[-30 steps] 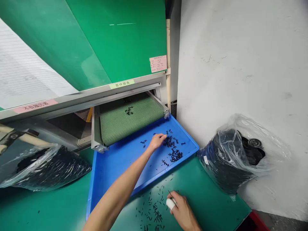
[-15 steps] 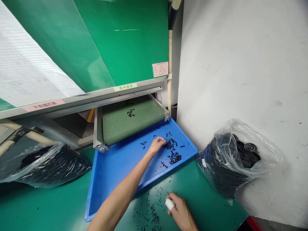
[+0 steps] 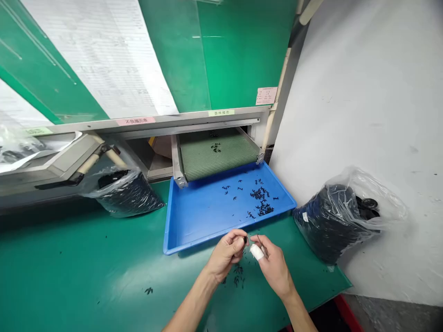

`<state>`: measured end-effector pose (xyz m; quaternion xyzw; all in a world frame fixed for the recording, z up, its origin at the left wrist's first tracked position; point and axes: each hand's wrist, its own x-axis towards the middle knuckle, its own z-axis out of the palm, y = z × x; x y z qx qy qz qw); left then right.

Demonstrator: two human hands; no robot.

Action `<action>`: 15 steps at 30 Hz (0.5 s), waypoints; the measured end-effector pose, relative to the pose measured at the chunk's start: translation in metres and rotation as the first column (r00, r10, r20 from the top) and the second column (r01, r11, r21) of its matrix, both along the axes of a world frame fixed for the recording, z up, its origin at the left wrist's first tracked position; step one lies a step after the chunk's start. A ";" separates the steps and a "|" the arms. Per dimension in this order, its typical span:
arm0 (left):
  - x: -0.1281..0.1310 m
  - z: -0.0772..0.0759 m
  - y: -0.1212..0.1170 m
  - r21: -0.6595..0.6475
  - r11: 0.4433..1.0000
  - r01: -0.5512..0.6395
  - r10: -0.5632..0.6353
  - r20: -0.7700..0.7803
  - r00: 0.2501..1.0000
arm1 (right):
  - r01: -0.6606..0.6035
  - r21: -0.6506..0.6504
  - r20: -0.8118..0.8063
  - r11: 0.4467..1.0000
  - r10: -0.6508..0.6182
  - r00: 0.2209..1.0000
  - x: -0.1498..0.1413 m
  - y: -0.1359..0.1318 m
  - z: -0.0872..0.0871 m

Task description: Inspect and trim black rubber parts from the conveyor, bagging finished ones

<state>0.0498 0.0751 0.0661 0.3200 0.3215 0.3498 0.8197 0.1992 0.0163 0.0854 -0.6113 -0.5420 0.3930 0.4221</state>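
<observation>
Down at bottom centre, I have the left hand (image 3: 226,252) pinched closed on a small black part (image 3: 245,240), just beside the right hand (image 3: 275,267), whose bandaged finger (image 3: 256,252) helps grip a thin metal tool (image 3: 262,246). Just above them, more black parts (image 3: 261,200) lie scattered in a blue tray (image 3: 204,221), with a few on the green bench mat (image 3: 104,258).

Two bare forearms (image 3: 194,306) tapering into bare hands, left hand (image 3: 226,255) plain, right hand (image 3: 275,268) carrying a thick white finger wrap (image 3: 256,251), cloth or tape unclear, bulky and rounded, wound snugly around one digit.
</observation>
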 end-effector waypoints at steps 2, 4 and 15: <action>-0.005 0.000 -0.011 0.008 1.000 -0.001 0.001 0.024 1.000 | -0.007 0.025 0.039 1.000 0.006 0.999 -0.009 -0.005 0.004; -0.010 -0.001 -0.019 0.012 1.000 -0.014 0.014 0.046 0.999 | -0.019 0.033 0.061 0.999 0.016 0.998 -0.015 -0.010 0.006; -0.028 -0.004 -0.038 -0.079 0.997 -0.017 0.027 0.124 0.992 | -0.046 0.142 0.165 0.989 0.022 0.986 -0.029 -0.025 0.008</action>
